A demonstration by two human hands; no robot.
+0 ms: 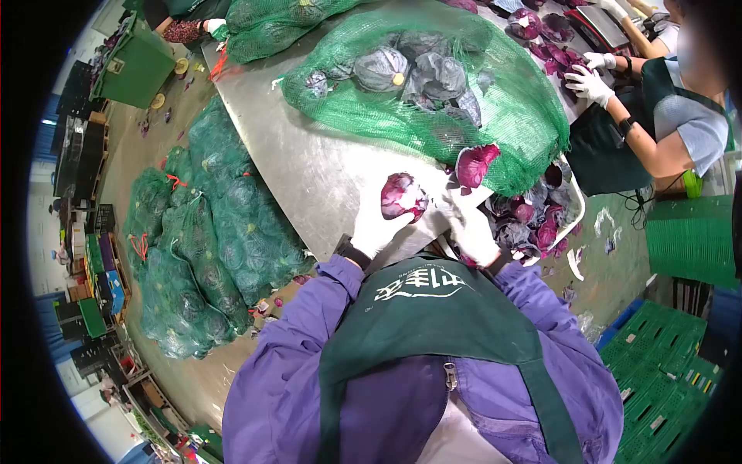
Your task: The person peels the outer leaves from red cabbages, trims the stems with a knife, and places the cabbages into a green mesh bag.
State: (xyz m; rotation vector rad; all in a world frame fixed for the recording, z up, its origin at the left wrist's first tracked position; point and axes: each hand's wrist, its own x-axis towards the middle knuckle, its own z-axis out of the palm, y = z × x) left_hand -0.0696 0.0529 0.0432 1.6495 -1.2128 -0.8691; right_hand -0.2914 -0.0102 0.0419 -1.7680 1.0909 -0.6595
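My left hand (375, 230), in a white glove, is closed around a small red cabbage (403, 196) with purple and white patches, held over the steel table (290, 166). To its right is my gloved right hand (473, 232), its fingertips at the lower edge of a loose red cabbage leaf (477, 165). Just beyond the leaf, a large green net bag (348, 116) lies on the table with several dark red cabbages (381, 68) inside. Below and right of my right hand, a white tub (578, 207) holds peeled purple leaves.
Full green net sacks (224, 232) of cabbages stand on the floor at left. A co-worker with gloved hands (590, 83) handles leaves at right. Another gloved hand (216, 27) touches a net bag at the top. Green crates (657, 371) are stacked lower right; a green bin (135, 66) stands upper left.
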